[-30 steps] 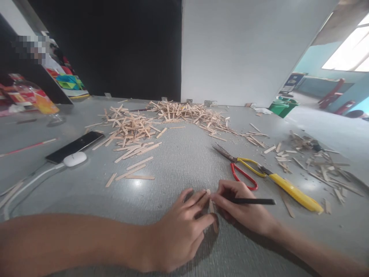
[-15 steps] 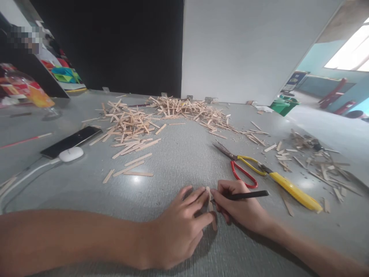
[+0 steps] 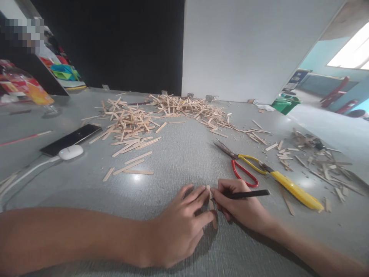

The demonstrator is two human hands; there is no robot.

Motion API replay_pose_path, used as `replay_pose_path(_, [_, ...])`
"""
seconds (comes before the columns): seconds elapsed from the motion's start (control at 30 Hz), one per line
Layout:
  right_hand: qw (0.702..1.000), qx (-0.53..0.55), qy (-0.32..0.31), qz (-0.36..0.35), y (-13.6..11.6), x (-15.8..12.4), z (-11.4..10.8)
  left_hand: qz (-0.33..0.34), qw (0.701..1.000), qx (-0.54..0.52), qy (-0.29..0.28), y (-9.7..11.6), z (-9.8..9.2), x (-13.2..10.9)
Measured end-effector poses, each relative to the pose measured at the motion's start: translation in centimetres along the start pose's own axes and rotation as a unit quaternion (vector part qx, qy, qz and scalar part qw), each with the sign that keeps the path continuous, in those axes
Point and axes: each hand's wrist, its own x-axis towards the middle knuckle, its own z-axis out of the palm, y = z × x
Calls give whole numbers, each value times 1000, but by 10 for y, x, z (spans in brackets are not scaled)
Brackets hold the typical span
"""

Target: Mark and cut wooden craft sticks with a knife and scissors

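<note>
My left hand [image 3: 180, 227] lies flat on the grey table [image 3: 178, 154], fingers spread and pressing down a short wooden stick [image 3: 211, 207]. My right hand [image 3: 240, 206] is closed round a thin black pen [image 3: 249, 194], its tip touching the stick near my left fingertips. The stick is partly hidden under both hands.
Scissors with red and yellow handles [image 3: 240, 163] and a yellow-handled tool [image 3: 294, 188] lie just beyond my right hand. Heaps of wooden sticks [image 3: 129, 123] cover the far table, with offcuts [image 3: 314, 157] at the right. A black phone [image 3: 70, 139] and white charger [image 3: 70, 152] sit at the left.
Both hands have stayed in place on the stick; the pen has tilted slightly. The view has shifted a little.
</note>
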Motion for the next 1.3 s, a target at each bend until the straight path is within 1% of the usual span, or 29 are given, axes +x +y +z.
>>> replay_pose_path(0.1, [1000,-5,2,-1,0,0,0,-5,1000,-8,23,1,-3,2])
replay_pose_path(0.17, [1000,-4,3,3,0,0,0,1,1000,-7,28,1,-4,3])
replay_pose_path(0.53, [1000,-6,-3,0,3,1,-1,7,1000,5,16,-4,7,-2])
replay_pose_path(0.9, [999,-26,-8,-17,1,0,-1,4,1000,6,13,-3,5,-1])
replay_pose_path(1.1, [1000,-26,-8,-14,1,0,-1,0,1000,5,17,-1,5,-1])
replay_pose_path(1.3, [999,-27,-18,-18,0,1,-2,0,1000,-2,6,-1,5,-1])
